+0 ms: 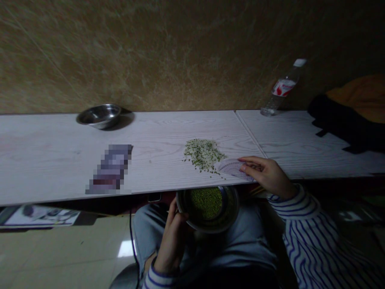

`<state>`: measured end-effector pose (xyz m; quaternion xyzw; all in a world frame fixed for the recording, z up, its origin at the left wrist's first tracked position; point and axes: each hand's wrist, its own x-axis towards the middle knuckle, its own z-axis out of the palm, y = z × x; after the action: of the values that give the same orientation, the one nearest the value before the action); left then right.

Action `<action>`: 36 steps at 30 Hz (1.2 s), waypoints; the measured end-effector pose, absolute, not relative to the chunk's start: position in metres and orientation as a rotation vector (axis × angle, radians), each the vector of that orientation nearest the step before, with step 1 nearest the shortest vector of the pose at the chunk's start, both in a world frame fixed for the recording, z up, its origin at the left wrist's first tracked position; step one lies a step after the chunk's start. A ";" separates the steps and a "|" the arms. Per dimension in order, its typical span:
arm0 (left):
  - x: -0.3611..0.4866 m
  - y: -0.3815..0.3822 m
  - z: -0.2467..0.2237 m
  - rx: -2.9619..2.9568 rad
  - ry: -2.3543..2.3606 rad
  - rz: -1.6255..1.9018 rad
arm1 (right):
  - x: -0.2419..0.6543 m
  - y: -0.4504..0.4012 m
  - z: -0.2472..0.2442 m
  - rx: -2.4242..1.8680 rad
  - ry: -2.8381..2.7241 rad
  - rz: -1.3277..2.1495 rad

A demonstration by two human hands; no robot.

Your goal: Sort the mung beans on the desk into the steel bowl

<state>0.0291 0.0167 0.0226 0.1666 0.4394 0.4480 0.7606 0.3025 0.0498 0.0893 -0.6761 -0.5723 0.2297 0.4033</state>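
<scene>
My left hand (pixel 174 237) grips the rim of a metal bowl (pixel 231 208) just below the front edge of the table, over my lap. Green mung beans (pixel 207 202) cover the bowl's bottom. In my right hand (pixel 267 172) is a clear protractor (pixel 231 167), pinched by its right end and lying low over the tabletop. Its left end meets a spread pile of white rice grains mixed with green beans (pixel 204 154). A few beans lie loose between the pile and the table edge.
A second metal bowl (pixel 100 116) stands at the back left. Nearer the front lies a blurred-out flat item (pixel 111 168). At the back right are a plastic bottle (pixel 281 88) and a dark bag with orange (pixel 349 112). The wall (pixel 180 56) borders the table (pixel 156 160).
</scene>
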 end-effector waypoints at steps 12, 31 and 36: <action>0.031 0.016 0.026 0.387 0.972 0.990 | 0.305 0.054 0.084 -1.708 -1.482 0.560; 0.032 0.016 0.028 0.370 0.956 1.010 | 0.295 0.054 0.088 -1.675 -1.493 0.586; 0.031 0.017 0.029 0.390 0.999 0.994 | 0.292 0.057 0.086 -1.695 -1.495 0.596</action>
<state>0.0311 0.0169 0.0292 0.1783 0.4560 0.4539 0.7445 0.2917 0.0573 0.0865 -0.6672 -0.5887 0.2347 0.3913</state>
